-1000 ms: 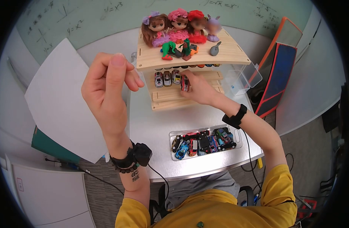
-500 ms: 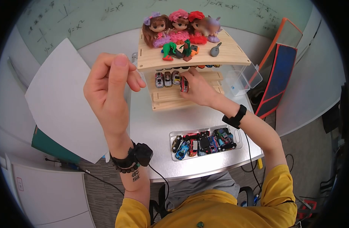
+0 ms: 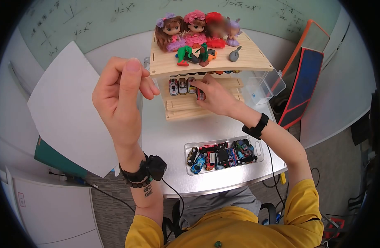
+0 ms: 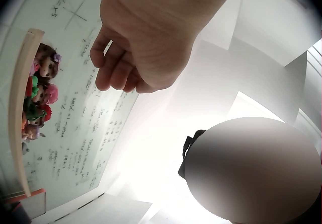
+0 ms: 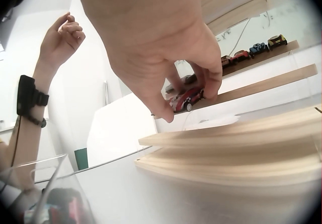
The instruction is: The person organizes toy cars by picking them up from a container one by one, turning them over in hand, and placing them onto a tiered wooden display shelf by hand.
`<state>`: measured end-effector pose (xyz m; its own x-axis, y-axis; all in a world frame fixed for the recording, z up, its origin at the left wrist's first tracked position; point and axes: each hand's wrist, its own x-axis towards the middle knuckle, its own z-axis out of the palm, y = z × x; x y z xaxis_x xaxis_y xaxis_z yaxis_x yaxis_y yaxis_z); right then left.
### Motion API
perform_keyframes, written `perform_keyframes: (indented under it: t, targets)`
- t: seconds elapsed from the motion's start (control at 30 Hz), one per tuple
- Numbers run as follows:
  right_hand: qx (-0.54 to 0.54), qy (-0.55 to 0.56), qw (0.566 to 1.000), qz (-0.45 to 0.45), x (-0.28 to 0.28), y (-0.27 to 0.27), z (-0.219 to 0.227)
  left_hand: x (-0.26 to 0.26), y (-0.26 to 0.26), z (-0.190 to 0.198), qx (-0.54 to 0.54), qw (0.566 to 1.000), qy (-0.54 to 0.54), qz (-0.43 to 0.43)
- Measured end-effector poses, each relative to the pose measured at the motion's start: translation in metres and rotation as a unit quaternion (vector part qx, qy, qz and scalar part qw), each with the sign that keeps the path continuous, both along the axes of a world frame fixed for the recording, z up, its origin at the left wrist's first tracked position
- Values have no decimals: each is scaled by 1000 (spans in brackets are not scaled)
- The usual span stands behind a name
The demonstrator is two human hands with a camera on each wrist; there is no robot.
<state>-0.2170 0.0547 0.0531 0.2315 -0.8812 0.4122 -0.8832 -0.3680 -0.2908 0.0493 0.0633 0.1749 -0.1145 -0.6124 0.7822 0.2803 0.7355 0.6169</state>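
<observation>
1. Small red toy car with dark trim (image 3: 200, 96): located at a pale wooden shelf tier (image 3: 229, 82); whether its wheels touch the wood cannot be told.
2. Right hand (image 3: 216, 96), at three o'clock from the car in the head view: thumb and fingers bent in a narrow pinch, gripping the car near its two ends.
3. Left hand (image 3: 119, 91), well apart at nine o'clock: fingers loosely curled, nothing visible in them.
4. Handling (judged): light, stiff, hard to break; the smooth shell may slip, and the wheels probably roll.
5. Hold (judged): nose and tail suit best, leaving the flanks free beside three pale, multicoloured toy cars (image 3: 182, 86), towards ten o'clock.
6. Shiny metal tray (image 3: 259, 153) of further toy cars: between five and six o'clock, on the silver-grey worktop (image 3: 157, 136).
</observation>
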Motion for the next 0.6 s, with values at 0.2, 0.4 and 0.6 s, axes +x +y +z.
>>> perform_keyframes:
  t: [0.2, 0.4, 0.6]
  targets:
    - [69, -39, 997, -16, 3, 4, 11, -2, -1, 0, 5, 1000, 19, -13]
    - [3, -51, 999, -12, -7, 1, 0, -4, -1, -2, 10, 999, 36, -21]
    - [7, -47, 997, -52, -6, -3, -1, -5, 0, -1, 13, 999, 34, -21]
